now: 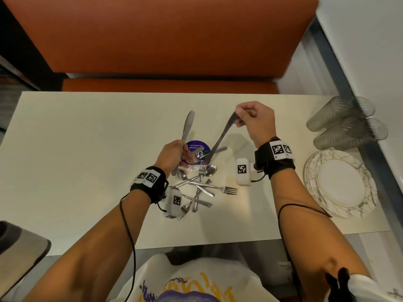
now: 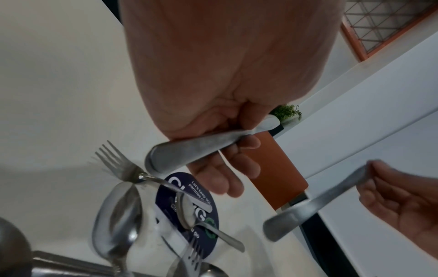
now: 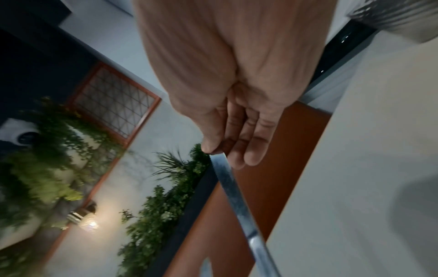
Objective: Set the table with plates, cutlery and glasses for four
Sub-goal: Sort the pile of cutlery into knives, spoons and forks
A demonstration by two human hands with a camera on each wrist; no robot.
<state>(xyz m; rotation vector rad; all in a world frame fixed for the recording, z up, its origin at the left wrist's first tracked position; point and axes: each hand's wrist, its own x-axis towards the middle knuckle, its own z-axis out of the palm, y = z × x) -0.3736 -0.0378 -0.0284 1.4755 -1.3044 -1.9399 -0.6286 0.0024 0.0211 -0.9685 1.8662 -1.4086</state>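
Steel knife (image 1: pixel 220 136) hanging below right hand (image 1: pixel 256 120) pinch grip; left hand (image 1: pixel 171 156) grip round knives (image 1: pixel 188 125).

Orange bench (image 1: pixel 152 35), cream table (image 1: pixel 87 138), purple sticker (image 1: pixel 196 147), white plates (image 1: pixel 340 184) with gold web lines.

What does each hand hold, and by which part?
Left hand grips knives by their handles; right hand pinches another knife by its blade end.

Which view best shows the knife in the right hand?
Head view: the whole knife hangs from the right hand over the table. Left wrist shows its handle end; right wrist only a blurred stretch below the fingers.
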